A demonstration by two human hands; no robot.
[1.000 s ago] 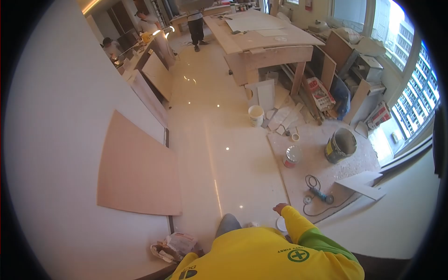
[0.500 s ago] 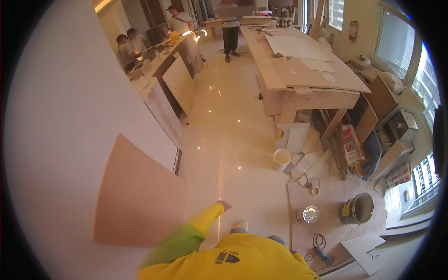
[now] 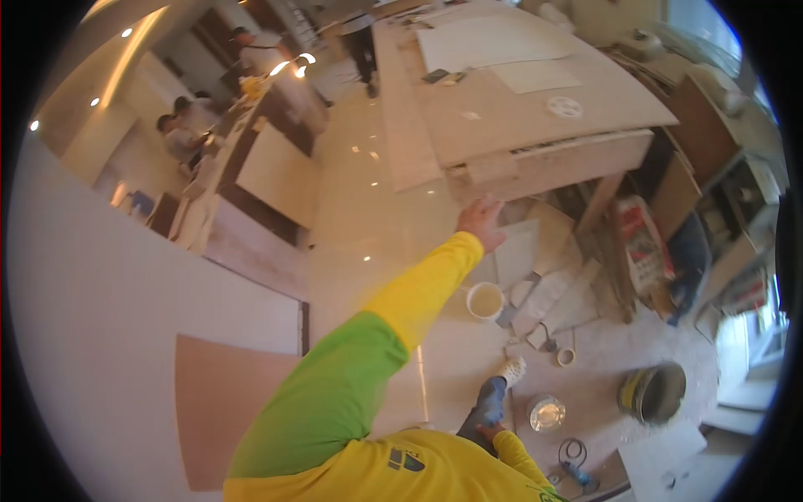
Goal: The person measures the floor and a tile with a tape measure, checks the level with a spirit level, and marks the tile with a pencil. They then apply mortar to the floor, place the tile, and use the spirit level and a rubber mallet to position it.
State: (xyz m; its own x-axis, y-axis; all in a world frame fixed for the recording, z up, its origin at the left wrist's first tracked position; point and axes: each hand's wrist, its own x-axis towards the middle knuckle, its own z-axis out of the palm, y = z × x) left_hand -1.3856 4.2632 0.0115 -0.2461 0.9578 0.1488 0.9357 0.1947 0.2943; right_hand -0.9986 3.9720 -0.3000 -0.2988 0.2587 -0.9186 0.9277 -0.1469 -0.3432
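Observation:
My left hand (image 3: 483, 222) is stretched out in front of the worktable's near edge, its fingers apart and nothing in them. The worktable (image 3: 493, 113) carries pale sheets (image 3: 481, 42), a white round piece (image 3: 565, 107) and small dark items. Low in the view, my right hand (image 3: 492, 432) is beside my bent leg (image 3: 485, 406); its fingers are too small and partly hidden to make out. A white bucket (image 3: 485, 301) stands on the floor below my left hand.
On the right are a dark bucket (image 3: 652, 393), a shiny tin (image 3: 546, 412), a tape roll (image 3: 566, 356), a corded power tool (image 3: 577, 473), a red-and-white bag (image 3: 644, 238) and leaning boards. A curved panel (image 3: 226, 410) stands left. Several people are behind the counter and farther back.
My left hand has swung up and right, from low over the floor to near the table. My right hand has come into sight by my leg. One foot has moved right, and the view has tilted.

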